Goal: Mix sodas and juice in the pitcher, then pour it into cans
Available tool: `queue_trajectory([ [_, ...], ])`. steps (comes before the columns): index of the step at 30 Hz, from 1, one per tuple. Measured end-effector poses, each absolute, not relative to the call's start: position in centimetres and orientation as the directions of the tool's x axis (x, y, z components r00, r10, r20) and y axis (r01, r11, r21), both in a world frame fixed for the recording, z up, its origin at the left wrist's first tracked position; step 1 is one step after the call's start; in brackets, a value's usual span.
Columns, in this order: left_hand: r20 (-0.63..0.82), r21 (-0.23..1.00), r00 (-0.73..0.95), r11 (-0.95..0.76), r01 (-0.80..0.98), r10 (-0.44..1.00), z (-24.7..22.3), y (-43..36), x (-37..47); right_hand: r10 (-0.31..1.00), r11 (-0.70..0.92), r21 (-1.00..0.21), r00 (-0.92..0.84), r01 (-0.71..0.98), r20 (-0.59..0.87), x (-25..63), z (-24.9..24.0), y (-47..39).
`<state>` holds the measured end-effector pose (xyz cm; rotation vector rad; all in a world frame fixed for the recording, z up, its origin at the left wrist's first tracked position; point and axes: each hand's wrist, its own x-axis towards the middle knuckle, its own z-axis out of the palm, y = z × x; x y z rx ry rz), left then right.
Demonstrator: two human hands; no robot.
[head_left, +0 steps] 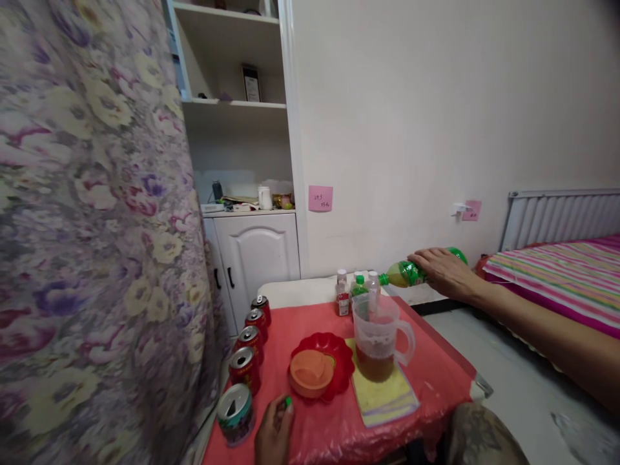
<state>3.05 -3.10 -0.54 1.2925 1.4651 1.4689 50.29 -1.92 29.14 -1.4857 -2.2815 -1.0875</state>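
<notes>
Green bottle [411, 273] tipped sideways in clamped right hand [443, 271]; left hand [274, 429] pinching green cap [287, 402]; 5 cans [247, 361], 1 jug [380, 339].

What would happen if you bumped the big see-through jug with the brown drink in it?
The jug probably would not tip easily: the brown drink fills only its bottom part, keeping weight low. It stands on a yellow cloth, so it might slide with the cloth. It looks like plastic, so likely not fragile.

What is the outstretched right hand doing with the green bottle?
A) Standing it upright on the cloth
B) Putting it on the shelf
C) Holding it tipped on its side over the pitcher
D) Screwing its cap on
C: the right hand holds the green bottle nearly level, its neck pointing toward the clear pitcher that holds brown liquid.
</notes>
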Motion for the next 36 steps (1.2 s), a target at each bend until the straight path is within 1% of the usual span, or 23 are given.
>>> queue_trajectory([
  [18, 0.152, 0.982, -0.275, -0.114, 0.149, 0.949, 0.2, -3.3, 3.3, 0.694, 0.245, 0.492, -0.506, 0.835, 0.512, 50.0, 28.6, -1.6],
  [24, 0.196, 0.979, -0.360, -0.159, 0.130, 0.912, -0.6, -3.2, 4.1, 0.693, 0.260, 0.498, -0.519, 0.827, 0.500, 49.7, 28.6, -1.6],
  [30, 0.179, 0.980, -0.361, -0.135, 0.144, 0.915, -0.8, -3.2, 4.3, 0.691, 0.272, 0.486, -0.520, 0.831, 0.502, 49.0, 29.1, -1.8],
  [34, 0.219, 0.971, -0.366, -0.164, 0.176, 0.904, -0.3, -3.2, 4.1, 0.683, 0.287, 0.500, -0.541, 0.817, 0.491, 49.0, 29.4, -1.8],
  [36, 0.205, 0.972, -0.334, -0.151, 0.181, 0.920, -0.2, -3.2, 3.9, 0.682, 0.295, 0.511, -0.553, 0.807, 0.480, 49.1, 29.5, -1.9],
])
